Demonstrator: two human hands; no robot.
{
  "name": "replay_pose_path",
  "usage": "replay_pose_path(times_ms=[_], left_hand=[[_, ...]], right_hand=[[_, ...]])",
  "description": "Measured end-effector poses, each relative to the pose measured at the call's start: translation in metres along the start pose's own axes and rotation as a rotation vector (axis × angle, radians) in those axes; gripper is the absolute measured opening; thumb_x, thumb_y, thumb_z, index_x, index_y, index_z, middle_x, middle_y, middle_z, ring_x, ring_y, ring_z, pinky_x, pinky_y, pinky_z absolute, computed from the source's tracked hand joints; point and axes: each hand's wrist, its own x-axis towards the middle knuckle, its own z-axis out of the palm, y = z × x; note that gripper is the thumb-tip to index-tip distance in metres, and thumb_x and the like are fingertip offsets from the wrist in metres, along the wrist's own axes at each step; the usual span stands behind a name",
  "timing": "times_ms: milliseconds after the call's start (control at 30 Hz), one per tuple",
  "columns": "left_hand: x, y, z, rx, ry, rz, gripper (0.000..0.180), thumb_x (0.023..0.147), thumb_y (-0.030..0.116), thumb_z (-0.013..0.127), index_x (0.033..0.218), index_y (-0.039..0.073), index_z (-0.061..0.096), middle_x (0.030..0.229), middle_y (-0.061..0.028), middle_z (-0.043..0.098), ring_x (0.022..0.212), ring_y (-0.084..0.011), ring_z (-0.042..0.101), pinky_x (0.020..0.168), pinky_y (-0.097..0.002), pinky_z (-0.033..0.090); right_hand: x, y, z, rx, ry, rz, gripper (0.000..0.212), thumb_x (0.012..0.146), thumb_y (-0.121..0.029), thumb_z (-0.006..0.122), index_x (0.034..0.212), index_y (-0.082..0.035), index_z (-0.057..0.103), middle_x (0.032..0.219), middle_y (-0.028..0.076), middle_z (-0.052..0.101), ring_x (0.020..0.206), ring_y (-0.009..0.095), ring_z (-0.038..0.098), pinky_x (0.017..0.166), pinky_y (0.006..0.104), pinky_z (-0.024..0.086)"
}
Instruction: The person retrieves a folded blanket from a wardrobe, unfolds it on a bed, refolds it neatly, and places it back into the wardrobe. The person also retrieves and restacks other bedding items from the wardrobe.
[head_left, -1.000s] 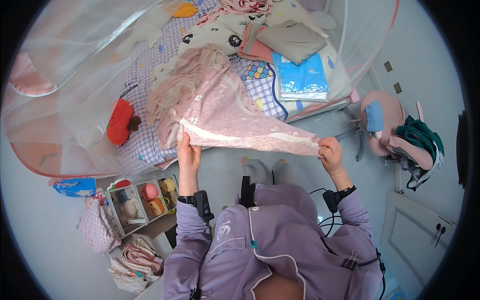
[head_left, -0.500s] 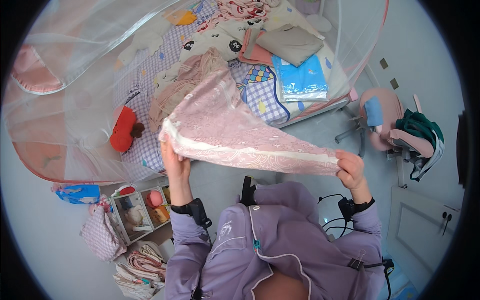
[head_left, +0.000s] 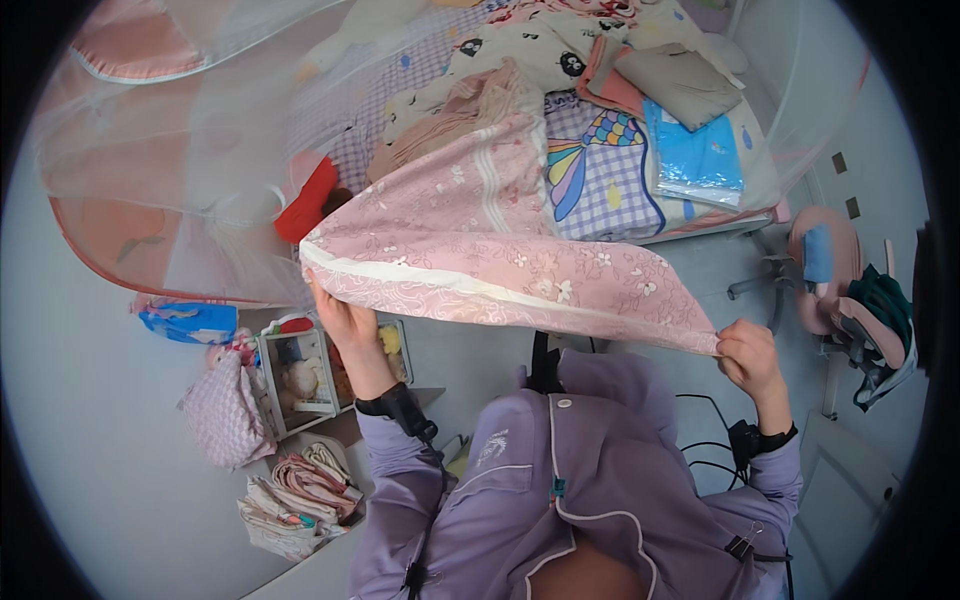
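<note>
Centre frame: pink floral sheet [head_left: 480,250] stretched wide, 2 corners pinched, left hand [head_left: 345,320] at centre-left, right hand [head_left: 748,355] at lower right, both closed on its white-edged hem; far end trails onto bed [head_left: 600,180], upper centre

A home bedroom: a bed [head_left: 600,180] with patterned bedding under a sheer mosquito net [head_left: 200,130], folded clothes [head_left: 680,80] on top.
</note>
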Motion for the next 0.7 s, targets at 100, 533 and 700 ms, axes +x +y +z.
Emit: replay_pose_path(times_ms=[100, 533, 700], left_hand=[[-0.001, 0.003, -0.01, 0.02, 0.031, -0.013, 0.041, 0.101, 0.033, 0.033, 0.131, 0.006, 0.042, 0.13, -0.0101, 0.05, 0.116, -0.0224, 0.051, 0.101, -0.0416, 0.04], [-0.04, -0.077, 0.123, 0.839, -0.414, -0.339, 0.024, 0.094, 0.014, 0.05, 0.112, 0.0, 0.058, 0.094, -0.0053, 0.063, 0.08, -0.0105, 0.057, 0.07, -0.0256, 0.048], [-0.073, -0.148, 0.158, 0.941, -0.932, -0.204, 0.016, 0.09, 0.014, 0.051, 0.098, 0.001, 0.057, 0.075, -0.0115, 0.057, 0.067, -0.0198, 0.054, 0.062, -0.0326, 0.044]], right_hand=[[0.007, -0.004, 0.003, 0.048, 0.029, -0.007, 0.026, 0.057, 0.008, 0.065, 0.076, -0.004, 0.052, 0.072, 0.01, 0.057, 0.058, 0.025, 0.056, 0.048, 0.0325, 0.044], [0.089, -0.032, 0.016, 0.433, -0.329, 0.333, 0.052, 0.079, -0.028, 0.063, 0.122, -0.001, 0.05, 0.117, 0.017, 0.055, 0.107, 0.029, 0.055, 0.087, 0.034, 0.046], [0.15, -0.036, 0.032, 0.392, -0.461, 0.413, 0.071, 0.082, -0.044, 0.059, 0.131, 0.005, 0.041, 0.124, 0.023, 0.053, 0.115, 0.032, 0.052, 0.095, 0.0353, 0.042]])
